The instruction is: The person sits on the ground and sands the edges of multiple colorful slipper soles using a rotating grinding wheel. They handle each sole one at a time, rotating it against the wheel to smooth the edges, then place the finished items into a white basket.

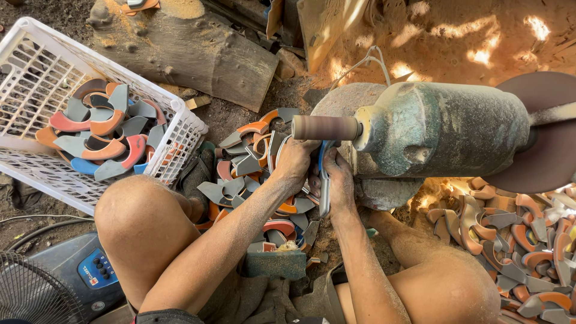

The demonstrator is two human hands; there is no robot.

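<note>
- Left hand (294,163) and right hand (337,174) are both clenching around one curved blue piece (324,180), holding it edge-up just below the sanding drum (326,128).
- Piece's top end is sitting right at the drum's underside, at approx 6 o'clock of it; can't tell if it's actually touching.
- Drum is sticking out at 9 o'clock from a green-grey motor (444,129), w/ a dark red disc (549,132) at the motor's 3 o'clock end.
- Heap of grey, orange & red curved pieces (252,159) is lying on the dirt floor at 9 o'clock of the hands, running down between the person's knees.
- White plastic basket (36,66) w/ more such pieces is sitting at 9–10 o'clock, well apart from the hands.
- Second heap of pieces (522,240) is lying at 4 o'clock, below the motor.
- Log (192,51) dusted w/ sawdust is lying at 11 o'clock.
- Fan (36,294) w/ blue base is standing at 8 o'clock, beside the left knee.
- Both forearms are coated in pale dust.
</note>
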